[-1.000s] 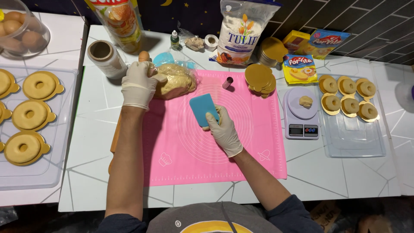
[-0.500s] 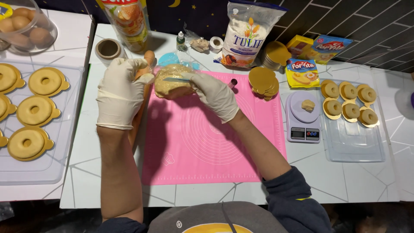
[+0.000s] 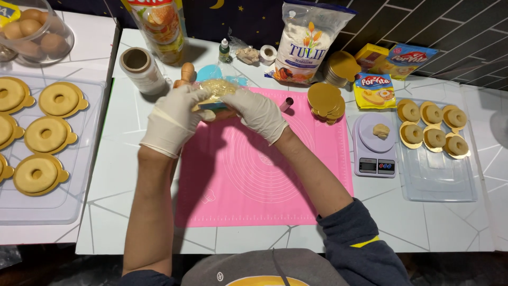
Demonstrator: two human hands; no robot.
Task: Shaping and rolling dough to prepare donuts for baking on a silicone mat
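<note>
Both my hands wear white gloves and meet at the far edge of the pink silicone mat [image 3: 264, 175]. My left hand [image 3: 177, 119] grips the near left side of a clear bag of pale yellow dough [image 3: 217, 87]. My right hand [image 3: 256, 114] holds the bag's right side, fingers curled over it. A strip of blue, a scraper [image 3: 214, 106], shows just under the dough between the hands. Who holds the scraper is hidden.
A wooden rolling pin handle [image 3: 186, 71] and a film roll [image 3: 140, 66] lie behind my left hand. Right of the mat: gold boards [image 3: 325, 100], a scale [image 3: 374, 145] with a dough lump, and a tray [image 3: 436, 175] of dough rounds. A tray [image 3: 47, 209] of ring doughnuts stands left.
A second ago my left hand rested on the dough bag and my right hand held the blue scraper over the mat. Now both hands are closed on the bag.
</note>
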